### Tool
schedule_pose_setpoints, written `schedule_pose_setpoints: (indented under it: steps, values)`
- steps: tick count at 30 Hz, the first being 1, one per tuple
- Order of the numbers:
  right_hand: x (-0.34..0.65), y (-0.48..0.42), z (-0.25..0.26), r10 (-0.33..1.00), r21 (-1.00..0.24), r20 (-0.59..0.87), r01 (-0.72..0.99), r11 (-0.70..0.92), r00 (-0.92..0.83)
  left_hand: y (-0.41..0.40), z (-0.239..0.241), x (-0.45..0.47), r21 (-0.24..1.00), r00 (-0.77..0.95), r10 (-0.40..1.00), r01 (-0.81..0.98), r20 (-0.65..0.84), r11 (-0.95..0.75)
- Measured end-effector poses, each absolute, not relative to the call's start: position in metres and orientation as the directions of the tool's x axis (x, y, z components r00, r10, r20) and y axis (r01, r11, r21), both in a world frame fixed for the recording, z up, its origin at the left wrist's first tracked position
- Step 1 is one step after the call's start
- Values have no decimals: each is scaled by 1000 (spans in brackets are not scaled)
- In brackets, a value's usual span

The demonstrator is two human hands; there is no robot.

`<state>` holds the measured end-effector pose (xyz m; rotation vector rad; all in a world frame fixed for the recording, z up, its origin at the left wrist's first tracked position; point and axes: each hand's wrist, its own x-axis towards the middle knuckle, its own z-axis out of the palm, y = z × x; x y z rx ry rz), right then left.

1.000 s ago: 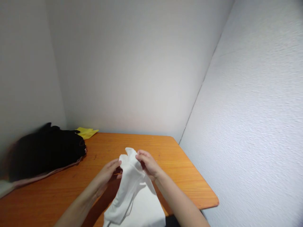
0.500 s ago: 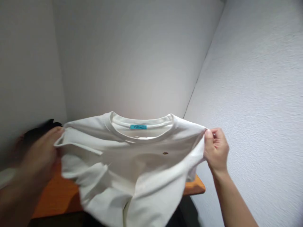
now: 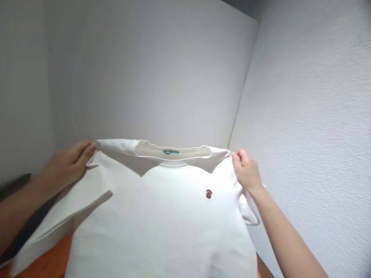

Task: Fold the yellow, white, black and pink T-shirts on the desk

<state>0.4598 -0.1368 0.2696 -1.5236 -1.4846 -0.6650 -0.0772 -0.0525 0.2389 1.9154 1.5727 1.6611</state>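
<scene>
A white T-shirt (image 3: 162, 220) hangs spread out between my two hands, its front toward me. My left hand (image 3: 74, 159) is closed on one shoulder of it, and my right hand (image 3: 245, 169) pinches the other shoulder. A teal label (image 3: 171, 152) shows inside the neckline. On the chest, toward my right hand, sits a small gold and red emblem (image 3: 208, 194). The sleeve on the left swings outward, while the sleeve on the right hangs behind my right wrist. The lower part of the shirt runs out of view.
Behind the shirt, an orange-brown table (image 3: 55, 260) shows at the lower left and a sliver at the lower right. A dark item (image 3: 17, 183) lies at the far left, mostly covered by my arm. Pale walls (image 3: 150, 69) meet in a corner at the right.
The shirt's front has gone from bunched and folded to nearly flat, and the left sleeve has flared out. Both hands appear closer together, still gripping the shoulders. The view has tilted.
</scene>
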Motion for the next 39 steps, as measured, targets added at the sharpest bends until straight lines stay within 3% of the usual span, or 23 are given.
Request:
schedule_pose_setpoints:
  steps: [2, 4, 6, 8, 13, 17, 21, 28, 39]
  values:
    - [454, -80, 230, 711, -175, 680, 981, -78, 178, 0, 207, -61, 555, -26, 821, 749, 570, -362]
    - [440, -33, 186, 840, -125, 496, 976, -180, 219, 44, 170, -51, 478, 43, 912, 841, 407, -253]
    - [423, -2, 142, 889, -101, 404, 976, -194, 218, 70, 136, -44, 425, 34, 952, 889, 305, -168]
    - [404, 16, 101, 920, -84, 344, 982, -168, 187, 77, 109, -31, 384, 40, 954, 910, 296, -157]
    - [372, 28, 19, 986, -88, 164, 996, -23, 37, 43, 46, 42, 315, 331, 908, 859, 258, -403]
    - [375, 28, -19, 999, -106, 45, 994, 4, 1, 29, -7, 75, 289, 335, 934, 888, 123, -357]
    - [394, 35, -30, 999, -110, 9, 993, -30, 31, 52, -31, 44, 242, 253, 965, 934, 70, -262]
    - [408, 62, -31, 998, -95, 27, 994, -60, 63, 104, -30, -14, 182, 301, 950, 933, 83, -311]
    - [416, 87, -46, 995, -73, 92, 997, -38, 45, 139, -37, -30, 127, 391, 915, 907, 96, -401]
